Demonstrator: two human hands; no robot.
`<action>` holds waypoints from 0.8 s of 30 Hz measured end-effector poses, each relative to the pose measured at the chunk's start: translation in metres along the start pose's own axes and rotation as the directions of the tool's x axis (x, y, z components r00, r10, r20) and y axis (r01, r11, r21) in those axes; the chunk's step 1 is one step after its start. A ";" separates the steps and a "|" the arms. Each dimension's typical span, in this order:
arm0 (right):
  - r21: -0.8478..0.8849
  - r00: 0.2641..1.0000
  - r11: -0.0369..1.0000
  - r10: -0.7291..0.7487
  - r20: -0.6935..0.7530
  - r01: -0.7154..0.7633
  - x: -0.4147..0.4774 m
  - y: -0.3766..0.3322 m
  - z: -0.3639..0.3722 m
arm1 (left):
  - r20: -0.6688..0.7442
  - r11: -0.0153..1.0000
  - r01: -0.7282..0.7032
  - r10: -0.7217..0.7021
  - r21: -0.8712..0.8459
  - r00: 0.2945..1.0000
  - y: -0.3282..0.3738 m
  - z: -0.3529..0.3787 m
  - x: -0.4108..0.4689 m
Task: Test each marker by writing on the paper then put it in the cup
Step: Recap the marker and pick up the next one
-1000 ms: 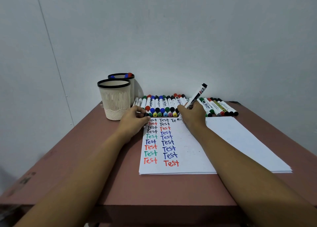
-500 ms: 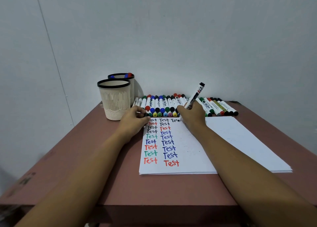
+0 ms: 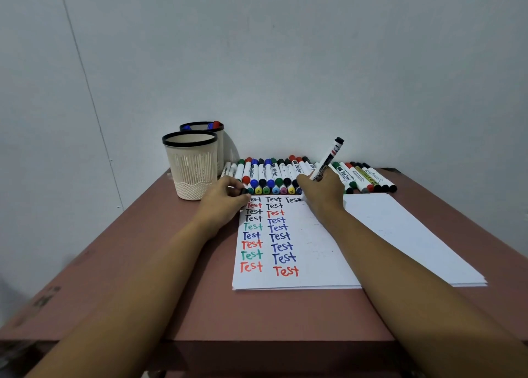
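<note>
Cups (image 3: 192, 164) left of marker row (image 3: 285, 174)

The table (image 3: 183, 263) is a dull reddish brown and the wall (image 3: 285, 63) behind it a pale grey-blue. The paper (image 3: 323, 249) is white, lettered in columns of the word "Test" in black, red, green and blue, with red at the foot of both full columns. The front cup (image 3: 193, 166) is cream with a black rim, vertical ribs above and a fine mesh band below. The rear cup (image 3: 220, 146) has the same cream body and black rim, with blue and red tips showing at its top. The row of markers (image 3: 274, 174) has white barrels with red, blue, green and black caps, and some ends carry yellow, green, blue or pink round stickers. The held marker (image 3: 328, 157) is white with a black end and black and red print. The loose cap (image 3: 245, 191) is black.
</note>
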State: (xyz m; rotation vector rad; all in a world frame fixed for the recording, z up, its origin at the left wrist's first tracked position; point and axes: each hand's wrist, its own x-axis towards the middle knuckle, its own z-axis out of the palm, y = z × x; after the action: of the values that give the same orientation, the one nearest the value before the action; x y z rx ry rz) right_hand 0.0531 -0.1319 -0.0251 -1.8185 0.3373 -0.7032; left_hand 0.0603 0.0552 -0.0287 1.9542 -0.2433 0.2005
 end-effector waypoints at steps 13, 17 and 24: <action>0.019 1.000 1.000 0.014 0.007 -0.014 -0.002 -0.001 -0.001 | -0.004 1.000 0.000 0.000 -0.008 1.000 0.001 0.000 -0.001; 0.045 1.000 0.999 0.018 -0.002 -0.018 -0.002 -0.002 -0.002 | -0.029 1.000 -0.021 0.021 -0.010 0.999 0.002 0.000 -0.002; 0.260 0.997 0.963 0.063 0.032 -0.070 -0.005 -0.014 -0.008 | -0.032 0.975 -0.217 0.218 0.035 0.975 0.011 0.003 -0.010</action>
State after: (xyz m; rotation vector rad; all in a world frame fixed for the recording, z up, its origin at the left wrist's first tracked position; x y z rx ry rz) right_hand 0.0428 -0.1304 -0.0120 -1.5569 0.2747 -0.6465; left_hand 0.0478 0.0490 -0.0230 1.9522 -0.4342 0.3843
